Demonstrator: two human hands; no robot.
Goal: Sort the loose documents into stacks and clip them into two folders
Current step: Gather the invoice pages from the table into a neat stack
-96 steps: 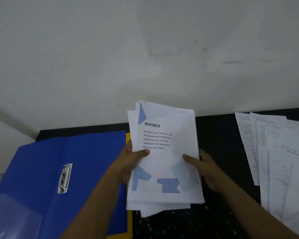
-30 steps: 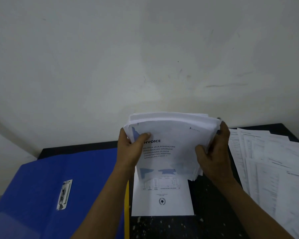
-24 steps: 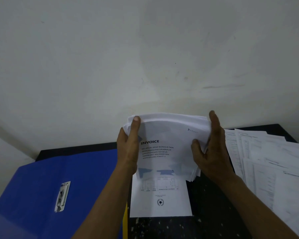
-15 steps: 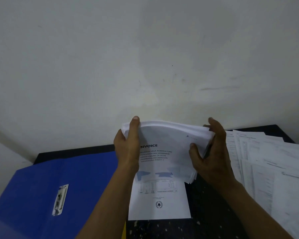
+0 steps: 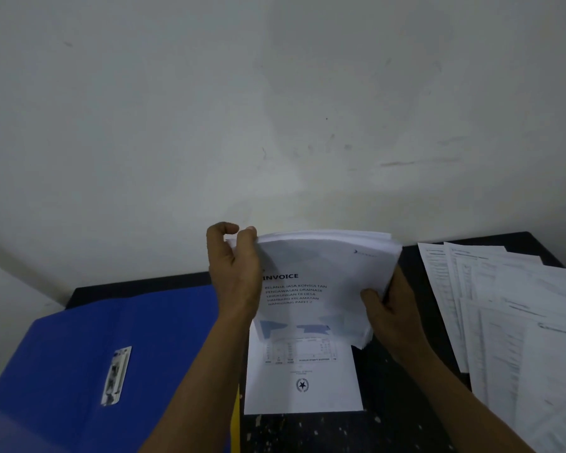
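Squaring step, by the look of it: held the thick white paper stack with the INVOICE cover [image 5: 324, 273] tipped up over a single white printed sheet [image 5: 303, 384] lying on the black speckled table [image 5: 389, 429] at six o'clock. Couldn't tell whether stack and sheet touched.

Pinched the stack's corner at ten o'clock in the left hand [image 5: 234, 273], thumb and curled fingers closed round the edge. Clamped the edge at four o'clock in the right hand [image 5: 392, 308], thumb on the face, fingers hidden behind.

Left the open blue plastic folder [image 5: 79, 354] with its metal clip [image 5: 116, 376] waiting at eight o'clock, a sliver of yellow folder [image 5: 235, 420] under its near edge, and the fanned loose white documents [image 5: 504, 322] at three o'clock, unsorted.

Needed next, at a guess: edges tapped flush, then the stack carried to eight o'clock and under that clip without pages slipping.

Against half a second back: shifted the left hand from flat along the side to a corner pinch; dropped the right hand from the upper corner to the lower edge. Three seconds back: held lower, pages splayed, no sheet beneath.
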